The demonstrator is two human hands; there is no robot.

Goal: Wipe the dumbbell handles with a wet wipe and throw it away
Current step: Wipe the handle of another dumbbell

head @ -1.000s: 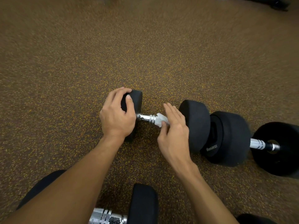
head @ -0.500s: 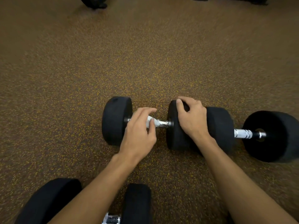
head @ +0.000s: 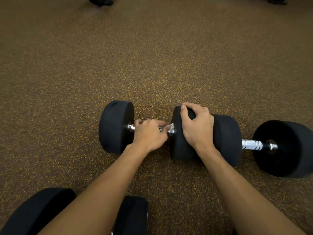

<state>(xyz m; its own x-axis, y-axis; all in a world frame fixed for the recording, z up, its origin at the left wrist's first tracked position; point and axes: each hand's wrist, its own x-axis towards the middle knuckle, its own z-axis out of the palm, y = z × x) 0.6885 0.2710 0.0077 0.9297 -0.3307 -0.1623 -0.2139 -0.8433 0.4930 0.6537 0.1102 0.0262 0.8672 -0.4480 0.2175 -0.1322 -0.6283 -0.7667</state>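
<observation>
A black dumbbell lies on the floor in the middle of the view, its chrome handle showing at the left end. My left hand curls over this handle and holds a white wet wipe against it; only a small edge of the wipe shows near the right head. My right hand grips the top of that right head. A second dumbbell with a bare chrome handle lies end to end on the right.
A third black dumbbell lies at the bottom edge under my left forearm. The floor is brown speckled rubber. Dark objects sit at the far top edge.
The wipe passed from my right hand to my left. My right hand moved onto the dumbbell's right head, and my left hand has slid the wipe rightward along the handle.
</observation>
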